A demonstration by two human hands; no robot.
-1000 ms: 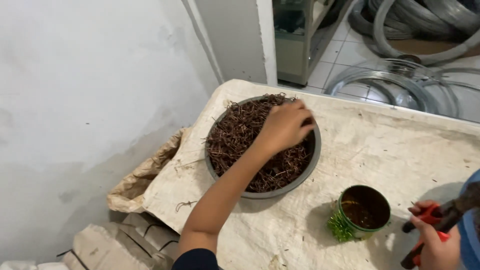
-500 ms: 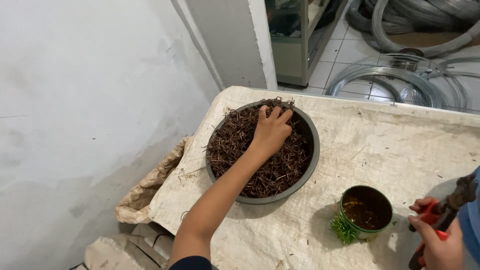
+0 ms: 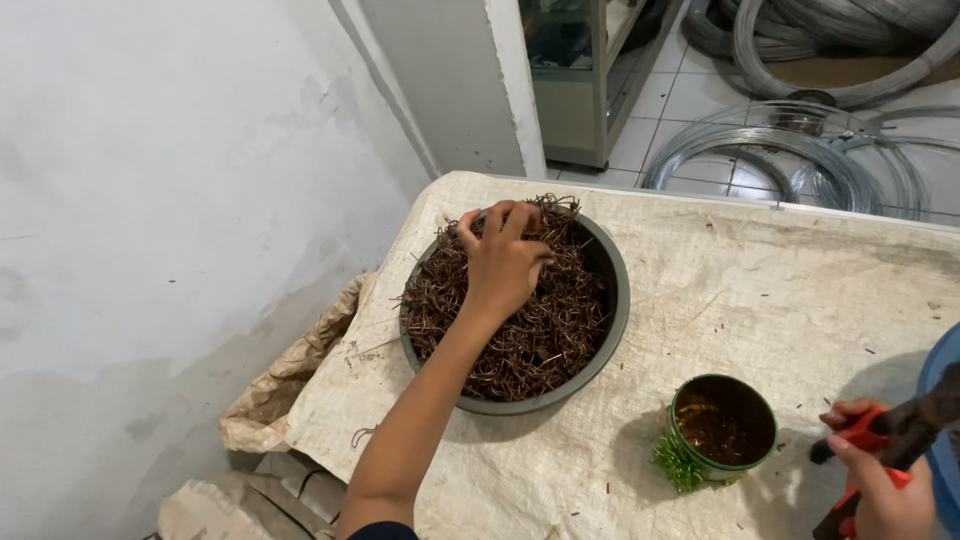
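1. Rust-brown wire pieces, short, bent and hooked, heaped in a tangle that fills the grey round basin almost to the rim. A few curl over the far edge.
2. The basin sits on the left half of the table, towards the far side. The table is covered with pale woven sacking, stained and dusted with small scraps.
3. My left hand is down in the far part of the heap, palm on the pieces, fingers spread and curled into the tangle. Half open, not closed in a fist. Whether any piece is pinched between them I cannot tell; the undersides are hidden.
4. My forearm runs from the near edge of the table across the near rim of the basin.
5. My right hand is at the near right corner, closed around the red handles of a pair of pliers. The dark jaws point to the right, partly cut off at the edge of view.
6. Just left of that hand stands a small green tin, open, with dark brown contents. A tuft of green tinsel-like strands touches its near left side.
7. Loose brown pieces lie on the sacking near the basin's left side.
8. Crumpled brown sack hangs off the table's left edge, by the white wall.
9. Coils of grey wire lie on the tiled floor beyond the table.
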